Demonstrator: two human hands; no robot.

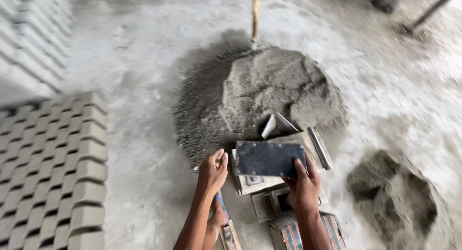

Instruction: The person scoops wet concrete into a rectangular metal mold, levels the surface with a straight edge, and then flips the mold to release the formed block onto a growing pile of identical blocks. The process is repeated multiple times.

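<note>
Right hand [304,185] fingers are pinching the dark flat plate [269,158] over the block mould [281,156]; left hand [212,172] is hovering, fingers loosely curled. One-sided grip risks tilting it.

Both forearms were cut off by the bottom edge. The lower part of the mould frame [279,180] was hidden behind the dark plate [269,158] and the right hand [303,185]. The yellow handle [256,14] was cropped at the top edge. The block rows [48,173] were blurred and cut by the left edge. The striped cloth [313,233] was only partly seen.
</note>
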